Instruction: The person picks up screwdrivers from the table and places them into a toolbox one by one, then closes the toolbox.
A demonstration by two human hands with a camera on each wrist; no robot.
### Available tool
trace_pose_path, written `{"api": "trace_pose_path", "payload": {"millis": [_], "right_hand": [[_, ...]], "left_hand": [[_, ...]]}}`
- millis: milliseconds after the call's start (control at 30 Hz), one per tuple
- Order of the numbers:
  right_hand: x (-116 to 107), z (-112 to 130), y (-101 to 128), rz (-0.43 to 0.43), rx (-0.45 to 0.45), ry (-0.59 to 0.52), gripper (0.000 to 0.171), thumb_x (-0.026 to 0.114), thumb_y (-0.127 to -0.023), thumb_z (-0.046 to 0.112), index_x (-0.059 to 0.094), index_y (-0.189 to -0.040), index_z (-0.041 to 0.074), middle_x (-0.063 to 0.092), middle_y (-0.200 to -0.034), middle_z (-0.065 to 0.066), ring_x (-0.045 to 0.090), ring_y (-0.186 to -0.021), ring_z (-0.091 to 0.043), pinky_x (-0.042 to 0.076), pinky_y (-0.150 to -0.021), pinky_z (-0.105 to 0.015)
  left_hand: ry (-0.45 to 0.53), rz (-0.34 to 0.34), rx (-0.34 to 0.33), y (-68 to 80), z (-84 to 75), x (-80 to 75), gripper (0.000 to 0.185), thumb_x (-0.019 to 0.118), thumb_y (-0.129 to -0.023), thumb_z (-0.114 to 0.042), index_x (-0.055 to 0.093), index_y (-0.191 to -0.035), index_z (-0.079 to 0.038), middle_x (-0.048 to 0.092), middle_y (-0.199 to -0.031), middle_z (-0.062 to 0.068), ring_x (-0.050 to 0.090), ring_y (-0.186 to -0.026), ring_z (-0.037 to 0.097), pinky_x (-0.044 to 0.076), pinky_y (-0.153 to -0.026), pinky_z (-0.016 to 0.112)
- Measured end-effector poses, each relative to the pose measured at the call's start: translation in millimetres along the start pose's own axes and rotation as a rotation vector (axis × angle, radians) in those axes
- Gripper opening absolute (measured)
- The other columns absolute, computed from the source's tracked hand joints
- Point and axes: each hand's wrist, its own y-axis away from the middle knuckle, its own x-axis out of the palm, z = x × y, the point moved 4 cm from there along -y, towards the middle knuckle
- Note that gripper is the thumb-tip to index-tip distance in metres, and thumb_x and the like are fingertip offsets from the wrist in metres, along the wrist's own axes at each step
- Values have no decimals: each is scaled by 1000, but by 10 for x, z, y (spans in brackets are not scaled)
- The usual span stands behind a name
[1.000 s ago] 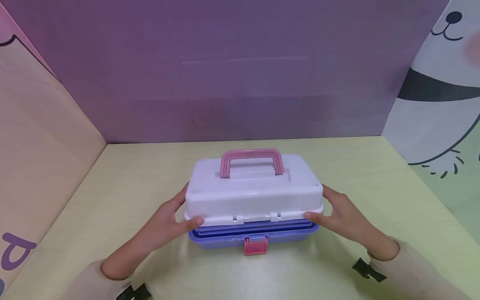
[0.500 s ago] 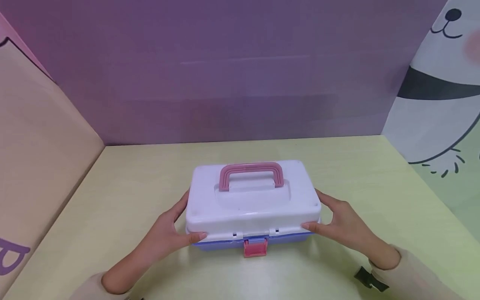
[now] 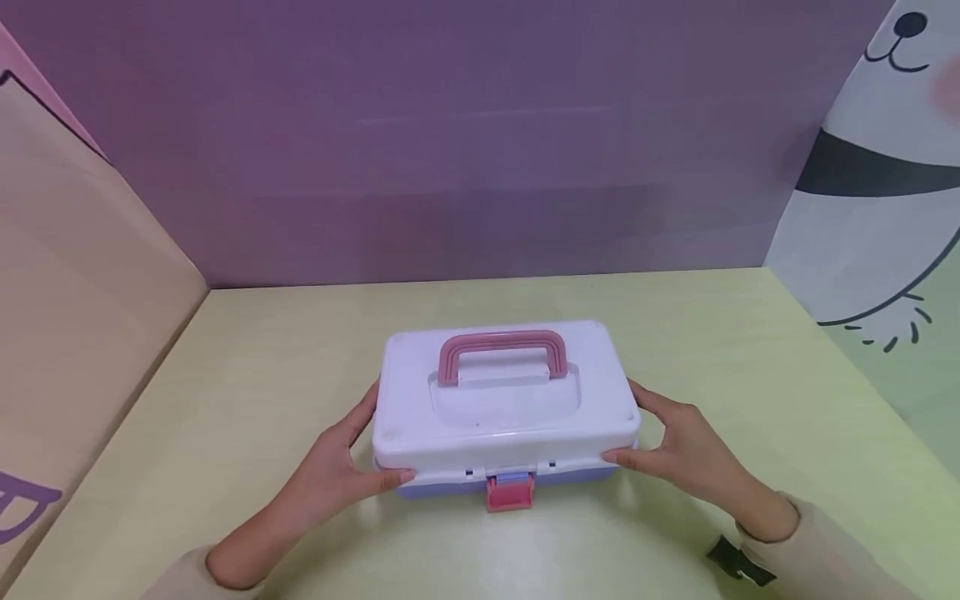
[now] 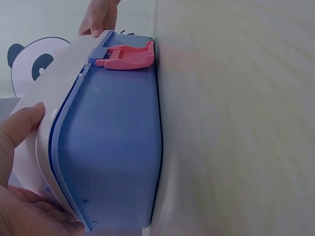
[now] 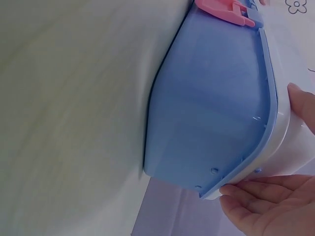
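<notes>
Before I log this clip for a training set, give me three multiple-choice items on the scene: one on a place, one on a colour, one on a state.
1. Where do the hands hold the storage box?
A. by the handle
B. at the lid's two ends
C. under the base

2. What colour is the latch?
A. pink
B. green
C. black

3. How does the lid stand?
A. lifted off and set aside
B. down on the blue base
C. propped fully upright

Answers:
1 B: the left hand and the right hand grip the white lid's ends, thumbs at the front edge; the handle is untouched.
2 A: the latch at the front middle is pink, clear in the left wrist view too.
3 B: the lid lies flat on the blue base, only a thin seam showing.
</notes>
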Motion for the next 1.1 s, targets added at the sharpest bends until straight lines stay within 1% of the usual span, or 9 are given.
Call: {"api": "trace_pose_path", "payload": {"millis": [233,367,500,600,733,867,967,1033,1100], "right_hand": [[1,10,-24,17,-37,-15,81,85,-69,25,47,-137,1,58,-130,-12,55,-96,-6,45,-71,-23],[-1,15,-33,24,-29,2,82,84,-69,27,46,-138,4,57,-132,-10,56,-115,-16,49,-84,-25],[3,3,0,16,3,12,82,84,-70,29,46,-138,4,57,-131,-9,56,-116,-21,51,-86,-31],[-7,12,43,-14,17,28,83,84,-70,28,45,-140,6,56,-133,-10,55,-118,-24,47,-90,-22],[-46,97,101,-88,-19,63,90,85,-68,19,38,-144,8,48,-140,-15,43,-130,-15,31,-98,-6],[-134,227,138,-180,-116,53,93,85,-63,3,39,-144,6,44,-144,-13,33,-133,1,27,-103,-8],[-192,330,173,-211,-183,-9,88,83,-60,-5,46,-139,5,49,-141,-5,40,-131,-3,32,-104,-14],[-193,391,205,-199,-221,-63,81,82,-61,-6,50,-135,3,53,-137,-3,46,-127,-5,35,-103,-16],[-159,444,242,-164,-274,-115,72,82,-65,-3,53,-132,0,56,-133,-3,50,-124,-7,38,-101,-17]], "left_hand": [[19,-9,-20,20,31,-16,101,84,-70,-24,23,-150,-24,27,-154,3,22,-141,29,25,-107,59],[43,5,17,-2,50,-21,100,83,-71,-20,22,-150,-22,26,-154,3,21,-141,28,22,-108,56],[74,24,48,-19,69,-18,99,82,-72,-16,22,-151,-19,27,-153,5,21,-141,29,24,-110,23],[88,35,52,-25,79,-14,99,83,-72,-15,22,-151,-16,28,-153,8,21,-141,31,22,-99,4],[85,44,55,-30,84,-7,100,83,-71,-14,22,-151,-14,28,-153,10,21,-140,33,20,-99,3],[83,44,63,-38,87,-4,99,82,-72,-14,21,-151,-15,27,-153,9,21,-140,32,21,-100,4],[77,42,58,-41,93,-5,98,82,-73,-15,22,-151,-16,28,-153,7,22,-141,30,22,-100,6],[71,41,50,-39,99,-8,98,81,-73,-15,22,-151,-16,28,-153,7,23,-141,29,22,-101,7],[67,41,45,-35,99,-12,98,82,-73,-15,22,-151,-15,29,-153,7,23,-140,29,24,-106,16]]}}
